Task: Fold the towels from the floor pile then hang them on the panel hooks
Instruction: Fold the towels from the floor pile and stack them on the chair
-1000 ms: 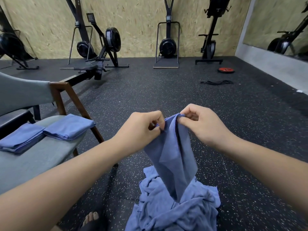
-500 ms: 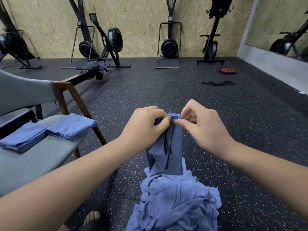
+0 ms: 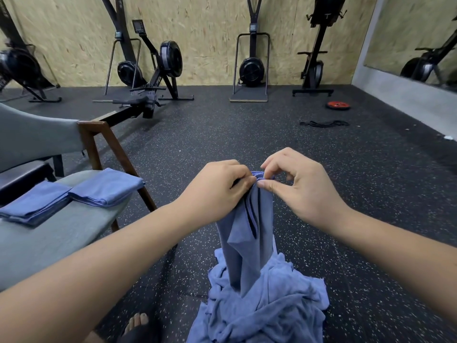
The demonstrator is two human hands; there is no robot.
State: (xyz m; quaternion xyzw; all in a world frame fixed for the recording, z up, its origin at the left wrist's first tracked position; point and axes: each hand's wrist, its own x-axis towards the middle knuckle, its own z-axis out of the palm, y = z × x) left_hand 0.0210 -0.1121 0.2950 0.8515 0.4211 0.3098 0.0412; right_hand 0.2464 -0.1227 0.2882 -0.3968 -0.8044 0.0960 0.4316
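A blue towel (image 3: pixel 249 233) hangs bunched from both hands above the crumpled pile of blue towels (image 3: pixel 267 305) on the floor. My left hand (image 3: pixel 217 191) grips its top edge, fingers curled round the cloth. My right hand (image 3: pixel 299 184) pinches the same edge between thumb and fingertips, right beside the left. The towel's lower end reaches down onto the pile. Two folded blue towels (image 3: pixel 106 186) (image 3: pixel 34 206) lie side by side on the grey chair seat (image 3: pixel 61 233) at the left. No panel hooks are in view.
A grey chair with wooden legs (image 3: pixel 94 144) stands at the left. Rowing and ski machines (image 3: pixel 158 70) line the plywood wall at the back. A red weight plate (image 3: pixel 337 105) and a black band (image 3: pixel 324 123) lie on the rubber floor. My sandalled foot (image 3: pixel 138 325) is near the pile.
Both hands have drawn together at the towel's top edge, gathering it into a narrower bunch. The towel now hangs lower onto the pile.
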